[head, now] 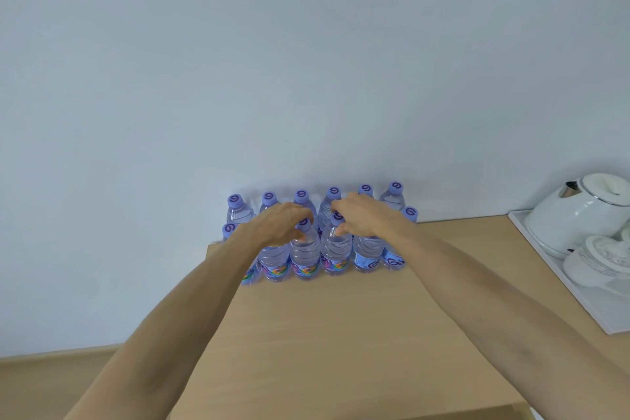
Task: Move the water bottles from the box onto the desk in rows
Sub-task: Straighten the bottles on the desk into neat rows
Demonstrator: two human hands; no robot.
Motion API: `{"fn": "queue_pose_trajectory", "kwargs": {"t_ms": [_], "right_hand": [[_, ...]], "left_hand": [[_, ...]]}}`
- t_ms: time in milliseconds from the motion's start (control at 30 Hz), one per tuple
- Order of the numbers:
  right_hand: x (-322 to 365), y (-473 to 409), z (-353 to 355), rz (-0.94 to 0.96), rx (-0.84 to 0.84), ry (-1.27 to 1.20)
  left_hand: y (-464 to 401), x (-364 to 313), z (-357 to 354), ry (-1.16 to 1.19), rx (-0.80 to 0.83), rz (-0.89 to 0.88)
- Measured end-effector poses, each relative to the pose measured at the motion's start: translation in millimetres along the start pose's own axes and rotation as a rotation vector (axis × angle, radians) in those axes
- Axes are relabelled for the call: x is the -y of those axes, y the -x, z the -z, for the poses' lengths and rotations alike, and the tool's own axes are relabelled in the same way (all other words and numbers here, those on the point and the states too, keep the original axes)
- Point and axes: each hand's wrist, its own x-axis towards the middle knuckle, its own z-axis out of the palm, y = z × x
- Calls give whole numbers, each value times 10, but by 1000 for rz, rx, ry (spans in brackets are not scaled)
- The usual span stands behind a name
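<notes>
Wooden desk (341,334) against pale wall (272,61)

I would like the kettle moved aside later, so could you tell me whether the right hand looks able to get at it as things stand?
Probably yes, once free. The right hand now has its grip on a front-row bottle. The kettle stands on the tray further right, with bare desk between.

Probably a hotel room or small office: a plain pale wall, a light wood tabletop (341,334), and a white tray (579,297) carrying an electric kettle (576,215) and white lidded cups (600,259).
</notes>
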Motion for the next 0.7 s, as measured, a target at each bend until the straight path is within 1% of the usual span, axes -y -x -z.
{"fn": "queue_pose_trajectory", "kwargs": {"t_ms": [200, 433, 633, 700], "right_hand": [[-19, 14, -32, 19, -22, -3], [-70, -17, -51, 33, -30, -25], [-127, -78, -13, 44, 44, -62], [-179, -90, 9, 40, 74, -130]], "left_hand": [[-7, 0, -2, -42, -28, -3], [-23, 17, 8, -36, -32, 17], [8, 46, 25, -72, -19, 40], [15, 72, 36, -72, -5, 41]]}}
